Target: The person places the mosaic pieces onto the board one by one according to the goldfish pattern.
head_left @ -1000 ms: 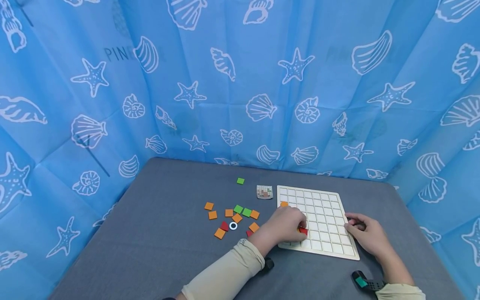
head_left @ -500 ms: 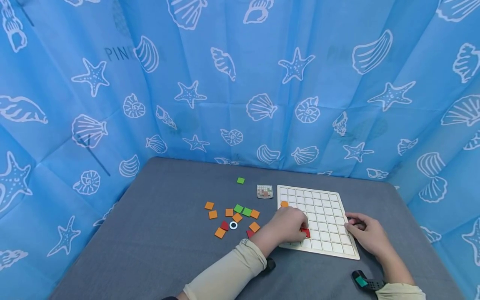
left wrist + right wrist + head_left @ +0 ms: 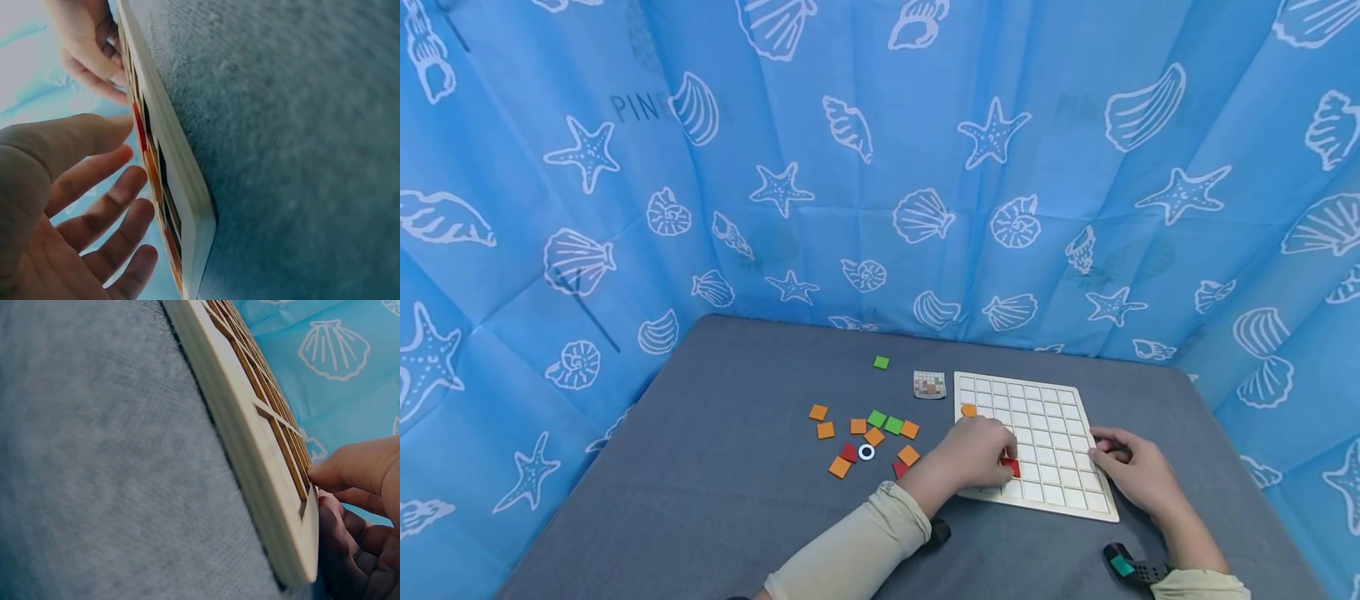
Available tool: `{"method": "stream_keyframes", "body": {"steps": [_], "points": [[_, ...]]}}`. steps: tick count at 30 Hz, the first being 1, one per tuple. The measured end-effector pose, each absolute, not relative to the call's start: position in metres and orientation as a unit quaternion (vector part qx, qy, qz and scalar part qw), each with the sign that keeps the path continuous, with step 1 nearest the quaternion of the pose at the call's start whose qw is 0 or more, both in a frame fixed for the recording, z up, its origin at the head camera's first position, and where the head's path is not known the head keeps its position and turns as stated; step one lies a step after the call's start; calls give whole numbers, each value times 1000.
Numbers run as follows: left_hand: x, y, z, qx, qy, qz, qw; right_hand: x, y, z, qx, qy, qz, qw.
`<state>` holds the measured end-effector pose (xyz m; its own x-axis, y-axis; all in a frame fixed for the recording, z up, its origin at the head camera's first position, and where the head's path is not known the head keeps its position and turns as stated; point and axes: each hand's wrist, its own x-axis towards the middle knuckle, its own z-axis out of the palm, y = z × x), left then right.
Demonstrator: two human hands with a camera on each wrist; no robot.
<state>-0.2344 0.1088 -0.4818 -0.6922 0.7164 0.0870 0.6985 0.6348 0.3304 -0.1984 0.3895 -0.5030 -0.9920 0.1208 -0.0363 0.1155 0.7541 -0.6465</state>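
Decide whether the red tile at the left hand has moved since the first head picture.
Yes: against the board in the head view, the red tile has moved slightly right and towards the near edge.

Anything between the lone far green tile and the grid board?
Yes: a small printed grid card, nearer the grid board; head view shows it.

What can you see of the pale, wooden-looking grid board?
The pale, wooden-looking grid board has rounded corners, raised dividers and whitish square cells. It lies flat on grey cloth. A flat red tile and flat orange pieces lie on its left side, which the left grip partly covers; the right grip touches its right edge.
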Motion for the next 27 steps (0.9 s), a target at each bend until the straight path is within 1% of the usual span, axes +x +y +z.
{"method": "stream_keyframes", "body": {"steps": [4, 13, 18, 24, 27], "points": [[-235, 101, -481, 396, 895, 205, 26, -198, 390, -504, -63, -936, 346, 6], [-243, 58, -468, 384, 865, 317, 57, -199, 390, -504, -63, -937, 344, 7], [-247, 27, -468, 355, 862, 356, 58, -199, 390, -503, -62, -937, 342, 10], [-248, -15, -465, 307, 860, 400, 84, -199, 390, -504, -59, -937, 345, 9], [-248, -33, -466, 292, 864, 402, 83, -199, 391, -505, -60, -937, 344, 7]]}}
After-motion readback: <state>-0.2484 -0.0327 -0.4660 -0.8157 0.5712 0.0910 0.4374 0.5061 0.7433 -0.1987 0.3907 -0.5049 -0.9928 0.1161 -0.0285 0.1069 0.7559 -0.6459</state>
